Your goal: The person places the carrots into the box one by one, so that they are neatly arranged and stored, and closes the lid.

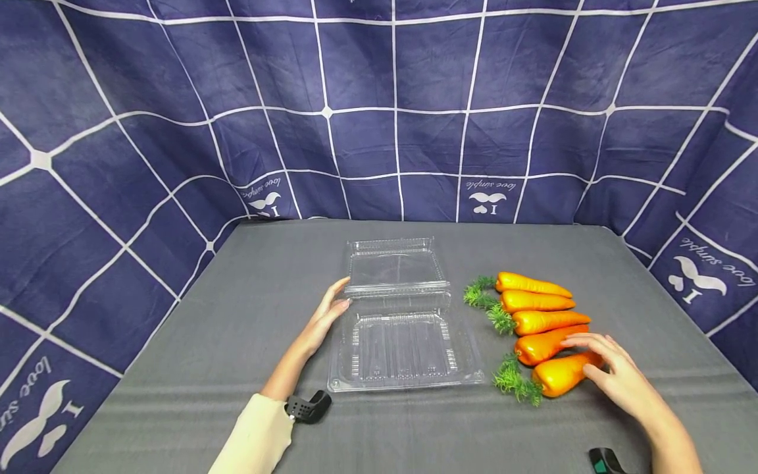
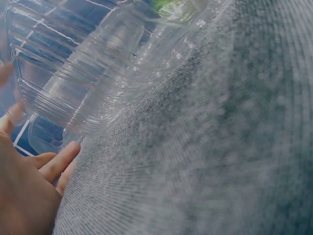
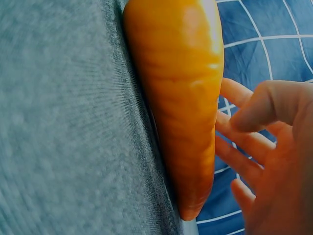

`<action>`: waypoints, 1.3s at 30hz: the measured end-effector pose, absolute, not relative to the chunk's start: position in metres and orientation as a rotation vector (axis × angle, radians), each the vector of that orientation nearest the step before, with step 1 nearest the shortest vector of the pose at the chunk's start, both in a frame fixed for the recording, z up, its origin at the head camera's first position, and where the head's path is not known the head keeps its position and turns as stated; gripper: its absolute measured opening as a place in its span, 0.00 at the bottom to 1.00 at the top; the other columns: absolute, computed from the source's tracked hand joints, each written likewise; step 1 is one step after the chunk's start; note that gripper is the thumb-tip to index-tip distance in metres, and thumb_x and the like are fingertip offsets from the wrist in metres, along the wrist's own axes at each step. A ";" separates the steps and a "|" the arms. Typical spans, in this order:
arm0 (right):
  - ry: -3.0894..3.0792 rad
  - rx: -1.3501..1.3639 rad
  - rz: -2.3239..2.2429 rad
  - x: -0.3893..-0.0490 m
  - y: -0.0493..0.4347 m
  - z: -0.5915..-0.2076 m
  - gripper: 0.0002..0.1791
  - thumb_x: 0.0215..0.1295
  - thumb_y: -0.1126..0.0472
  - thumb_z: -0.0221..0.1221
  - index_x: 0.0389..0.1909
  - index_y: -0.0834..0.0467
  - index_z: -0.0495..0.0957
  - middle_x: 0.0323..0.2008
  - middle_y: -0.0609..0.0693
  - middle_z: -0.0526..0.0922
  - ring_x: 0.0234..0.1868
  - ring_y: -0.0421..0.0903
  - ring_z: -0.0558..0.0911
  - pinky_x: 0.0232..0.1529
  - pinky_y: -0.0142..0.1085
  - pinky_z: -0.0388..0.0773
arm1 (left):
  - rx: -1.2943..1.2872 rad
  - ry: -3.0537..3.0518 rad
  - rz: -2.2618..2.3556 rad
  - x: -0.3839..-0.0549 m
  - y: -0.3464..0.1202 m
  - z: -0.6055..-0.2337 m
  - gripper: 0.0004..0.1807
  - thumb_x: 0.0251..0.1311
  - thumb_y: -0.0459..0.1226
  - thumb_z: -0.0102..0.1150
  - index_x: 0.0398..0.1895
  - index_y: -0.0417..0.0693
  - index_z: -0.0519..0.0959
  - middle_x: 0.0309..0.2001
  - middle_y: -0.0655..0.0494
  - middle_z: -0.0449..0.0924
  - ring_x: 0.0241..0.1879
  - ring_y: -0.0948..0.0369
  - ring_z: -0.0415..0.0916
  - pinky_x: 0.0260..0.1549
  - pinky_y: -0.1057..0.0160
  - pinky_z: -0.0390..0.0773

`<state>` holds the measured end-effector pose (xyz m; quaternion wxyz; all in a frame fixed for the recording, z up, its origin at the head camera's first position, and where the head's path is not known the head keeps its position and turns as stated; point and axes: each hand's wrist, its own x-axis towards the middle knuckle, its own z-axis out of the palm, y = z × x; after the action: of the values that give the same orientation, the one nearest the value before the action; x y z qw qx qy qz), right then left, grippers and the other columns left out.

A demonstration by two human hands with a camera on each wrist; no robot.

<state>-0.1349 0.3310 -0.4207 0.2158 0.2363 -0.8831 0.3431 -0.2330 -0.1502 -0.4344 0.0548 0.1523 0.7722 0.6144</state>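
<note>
A clear plastic clamshell box (image 1: 405,380) lies with its lid raised back. My left hand (image 1: 322,320) is at its left side by the hinge, fingers extended, fingertips right at the plastic edge. In the left wrist view, the fingers (image 2: 61,164) are straight beside the ribbed plastic wall (image 2: 73,107). Several orange toy carrots with green tops lie in a row right of the box. Over the nearest carrot (image 1: 556,378) reaches my right hand (image 1: 616,372), fingers spread and loosely bent. The right wrist view has that carrot (image 3: 176,98) large, with the hand (image 3: 274,147) alongside it, not wrapped round it.
Grey cloth (image 1: 237,342) covers the table. Blue curtains (image 1: 426,79) with white grid lines enclose the back and sides. Green carrot leaves (image 1: 515,380) point toward the box. The raised lid (image 1: 397,266) stands behind the base. Black wrist cameras are on both arms.
</note>
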 end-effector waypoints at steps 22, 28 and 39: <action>-2.617 0.721 1.007 -0.125 0.338 -0.427 0.27 0.42 0.75 0.60 0.45 0.50 0.77 0.45 0.30 0.72 0.51 0.17 0.61 0.47 0.15 0.49 | 0.529 2.364 1.789 -0.231 -0.151 -0.437 0.28 0.66 0.44 0.42 0.68 0.59 0.51 0.66 0.42 0.55 0.65 0.44 0.55 0.61 0.43 0.54; -2.713 0.666 0.966 -0.123 0.343 -0.430 0.28 0.43 0.68 0.65 0.49 0.49 0.75 0.48 0.26 0.69 0.51 0.16 0.57 0.44 0.18 0.48 | 0.549 2.366 1.787 -0.231 -0.149 -0.432 0.28 0.67 0.38 0.42 0.69 0.51 0.51 0.59 0.36 0.66 0.61 0.46 0.63 0.59 0.48 0.59; -2.708 0.641 0.857 -0.124 0.344 -0.430 0.27 0.40 0.65 0.69 0.45 0.46 0.77 0.42 0.24 0.71 0.47 0.14 0.58 0.44 0.14 0.47 | 0.579 2.271 1.847 -0.228 -0.147 -0.428 0.29 0.67 0.37 0.41 0.69 0.46 0.48 0.62 0.37 0.64 0.64 0.46 0.60 0.61 0.49 0.57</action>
<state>-0.1242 0.3436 -0.4304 0.1145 0.2187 -0.9239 0.2924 -0.2285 -0.1468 -0.4280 0.0788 0.1936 0.7587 0.6170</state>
